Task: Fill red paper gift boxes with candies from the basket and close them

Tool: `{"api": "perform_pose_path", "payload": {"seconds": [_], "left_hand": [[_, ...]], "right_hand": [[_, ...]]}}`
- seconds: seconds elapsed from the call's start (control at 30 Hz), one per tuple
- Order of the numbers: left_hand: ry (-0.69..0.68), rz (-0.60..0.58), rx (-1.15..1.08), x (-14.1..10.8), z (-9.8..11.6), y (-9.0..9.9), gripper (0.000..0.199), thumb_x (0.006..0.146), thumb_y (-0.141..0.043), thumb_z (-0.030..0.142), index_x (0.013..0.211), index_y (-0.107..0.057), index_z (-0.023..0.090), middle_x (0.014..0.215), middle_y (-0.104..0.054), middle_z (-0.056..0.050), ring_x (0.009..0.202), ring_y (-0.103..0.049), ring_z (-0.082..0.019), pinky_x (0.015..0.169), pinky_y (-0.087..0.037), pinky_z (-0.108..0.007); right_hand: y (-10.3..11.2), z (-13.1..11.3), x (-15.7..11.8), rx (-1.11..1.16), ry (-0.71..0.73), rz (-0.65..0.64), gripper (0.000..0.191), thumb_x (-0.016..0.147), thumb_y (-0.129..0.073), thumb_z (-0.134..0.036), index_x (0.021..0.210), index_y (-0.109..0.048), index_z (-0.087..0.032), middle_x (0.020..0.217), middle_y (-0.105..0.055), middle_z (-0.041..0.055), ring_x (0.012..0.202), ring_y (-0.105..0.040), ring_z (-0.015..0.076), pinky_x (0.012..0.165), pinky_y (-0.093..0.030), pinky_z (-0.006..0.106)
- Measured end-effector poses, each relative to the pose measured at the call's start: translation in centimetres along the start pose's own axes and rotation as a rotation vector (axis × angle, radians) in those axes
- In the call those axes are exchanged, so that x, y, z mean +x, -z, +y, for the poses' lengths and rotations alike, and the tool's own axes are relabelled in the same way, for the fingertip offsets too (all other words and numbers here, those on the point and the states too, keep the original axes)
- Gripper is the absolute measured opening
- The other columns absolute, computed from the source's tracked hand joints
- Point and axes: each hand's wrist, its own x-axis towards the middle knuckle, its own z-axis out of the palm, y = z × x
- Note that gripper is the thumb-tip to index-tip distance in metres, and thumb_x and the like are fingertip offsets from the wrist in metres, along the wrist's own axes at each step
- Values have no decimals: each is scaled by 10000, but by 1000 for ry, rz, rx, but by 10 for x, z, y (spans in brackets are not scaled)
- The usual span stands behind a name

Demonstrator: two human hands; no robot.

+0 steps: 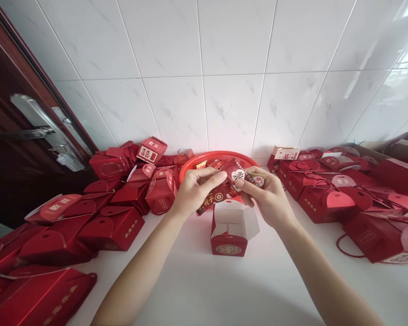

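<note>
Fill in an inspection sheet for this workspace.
Surface: smooth white tabletop, shadowed toward the near edge.
Job's things: open red cardboard box with white interior; round orange-red plastic basket behind it, holding wrapped packets.
Clutter: red cardboard gift boxes crowded left and right, some stacked.
Hands: left hand and right hand both grip small dark red printed packets.
Cables: nothing seen; one red cord handle loops onto the table at right.
Surroundings: white tiled wall behind; dark wooden door, metal handle, at left.
</note>
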Motion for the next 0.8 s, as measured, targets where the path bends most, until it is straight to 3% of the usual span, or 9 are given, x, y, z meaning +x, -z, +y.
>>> {"api": "perform_pose_path", "payload": {"seconds": [0.1,0.37,0.8], "left_hand": [[-34,27,41,0,0,2,236,824,-757,418,819,-794,185,755,-697,-15,720,-590,-156,674,-476,-264],[-58,14,120,-2,2,3,235,848,-718,327,668,-735,177,647,-562,18,646,-480,-119,627,-400,-261],[-29,-63,80,-5,5,6,191,829,-735,324,706,-786,187,726,-655,-23,703,-565,-159,663,-430,-294]], "right_hand": [[0,0,1,20,-2,14,262,766,-841,-354,748,-638,-190,542,-524,-60,452,-465,71,433,-346,225],[2,2,0,9,-33,-38,239,751,-855,-340,812,-692,-177,624,-585,-35,479,-484,70,448,-349,232],[7,-6,2,48,-57,-154,290,694,-890,-346,743,-667,-166,583,-587,-29,460,-443,64,437,-312,232]]}}
